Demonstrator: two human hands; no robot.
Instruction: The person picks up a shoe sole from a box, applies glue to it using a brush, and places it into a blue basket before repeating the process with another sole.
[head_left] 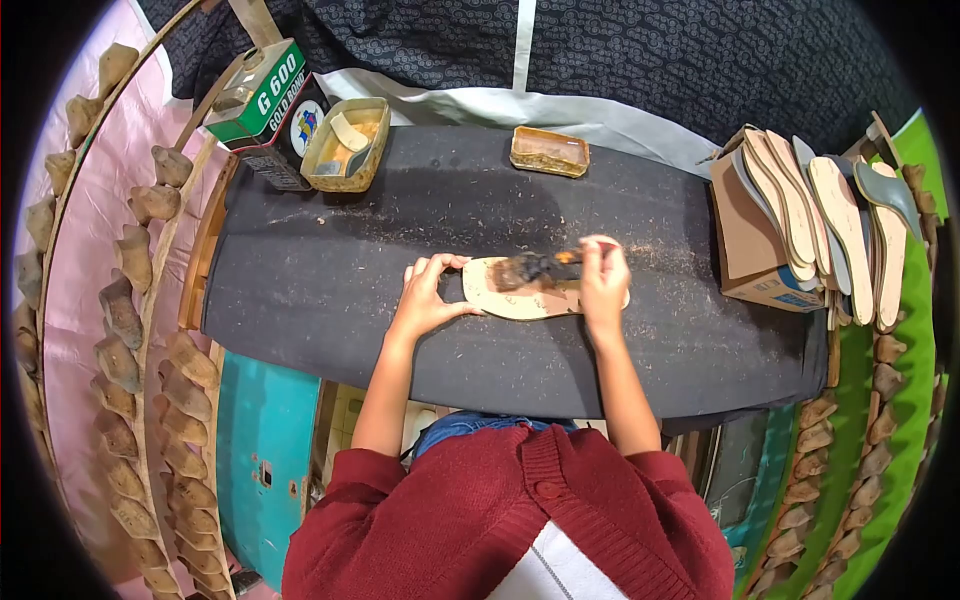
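A tan shoe insole [510, 297] lies flat on the black work table [320, 290]. My left hand [428, 293] presses on the insole's left end, fingers spread over its edge. My right hand [603, 280] grips a dark, glue-caked brush [535, 267] whose bristles rest on the insole's upper surface. Both arms wear dark red sleeves pushed up to the elbow.
A green G 600 glue can [262, 95] and an open tin of yellow glue [347, 145] stand at the back left. A small rectangular tin [549, 151] sits at the back middle. Several insoles [830, 225] lean on a cardboard box [755, 240] at the right. Shoe lasts [125, 310] hang on racks on both sides.
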